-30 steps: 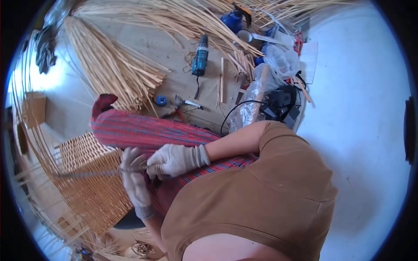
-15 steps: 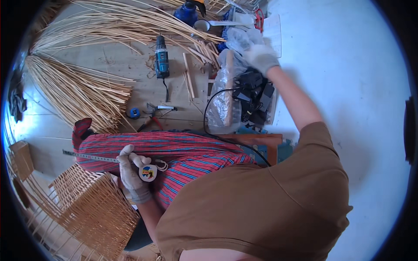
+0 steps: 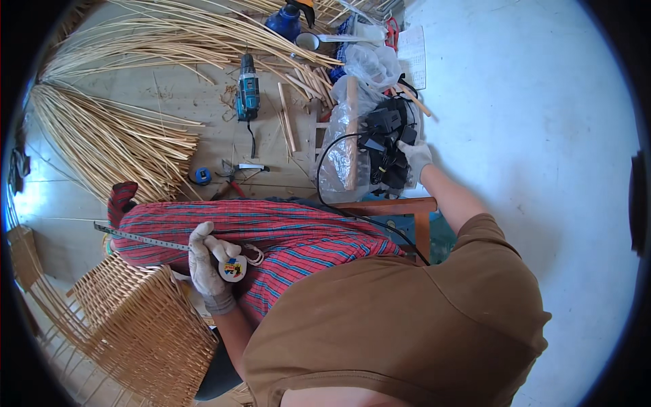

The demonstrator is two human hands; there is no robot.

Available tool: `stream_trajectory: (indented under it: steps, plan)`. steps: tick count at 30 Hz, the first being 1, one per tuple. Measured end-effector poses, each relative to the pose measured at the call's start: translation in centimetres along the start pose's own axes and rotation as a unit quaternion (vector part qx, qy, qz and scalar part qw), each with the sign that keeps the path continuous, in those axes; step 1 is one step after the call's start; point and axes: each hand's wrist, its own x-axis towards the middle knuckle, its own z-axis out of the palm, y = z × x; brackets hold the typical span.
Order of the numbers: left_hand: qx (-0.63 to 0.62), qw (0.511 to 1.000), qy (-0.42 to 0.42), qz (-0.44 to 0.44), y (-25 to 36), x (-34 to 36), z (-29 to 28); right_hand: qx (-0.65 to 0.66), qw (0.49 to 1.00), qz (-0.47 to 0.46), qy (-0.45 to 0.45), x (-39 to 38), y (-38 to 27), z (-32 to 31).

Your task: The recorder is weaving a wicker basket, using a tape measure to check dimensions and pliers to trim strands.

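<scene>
My left hand (image 3: 209, 261), in a pale work glove, is closed round a round white tape measure (image 3: 232, 268) with a coloured emblem and a wrist cord. Its pulled-out blade (image 3: 152, 241) runs left across the red checked cloth (image 3: 224, 220) over my leg. At the right, my gloved right hand (image 3: 416, 154) rests against a heap of black power adapters (image 3: 386, 139) and cables. Its fingertips are partly hidden among them, so I cannot tell whether it grips one.
A woven wicker piece (image 3: 146, 325) stands at lower left. Bundles of rods (image 3: 115, 129) lie beyond. A cordless drill (image 3: 248, 91), a blue tape measure (image 3: 202, 176) and red-handled pliers (image 3: 234, 186) lie on the floor. Clear plastic bags (image 3: 371, 64) and a white wall (image 3: 515, 122) are at right.
My right hand has come back from the plastic bags to the right side of the adapter heap. Light wooden sticks now show beside the bags. The left hand keeps holding the tape measure.
</scene>
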Motion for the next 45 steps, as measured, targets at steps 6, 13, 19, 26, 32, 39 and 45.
stream_trajectory:
  steps: [6,13,19,26,32,39,45]
  plan:
    - [-0.008,1.0,-0.006,-0.003,0.0,0.1,-0.1,0.037,0.999,-0.015,0.02,-0.2,0.0,0.4]
    - [0.017,1.0,0.008,0.005,-0.4,0.2,0.1,-0.064,0.995,0.036,0.07,-3.0,-3.0,0.1]
    - [0.028,1.0,0.001,0.012,-0.2,0.0,0.3,0.074,0.996,-0.045,0.007,-1.8,-0.9,1.4]
    - [0.022,1.0,-0.009,0.016,-0.4,0.0,-0.1,0.092,0.996,-0.001,-0.021,-3.7,-3.8,0.5]
    - [0.02,1.0,-0.01,0.013,-0.3,0.2,0.3,0.059,0.998,-0.022,0.002,-3.0,-2.8,0.7]
    - [0.031,0.999,-0.01,0.02,-0.3,0.1,0.1,0.051,0.995,-0.072,0.043,-3.7,-3.0,1.0]
    - [0.027,0.999,-0.011,0.019,-0.3,0.1,0.1,0.051,0.996,-0.066,0.031,-3.4,-2.9,1.0]
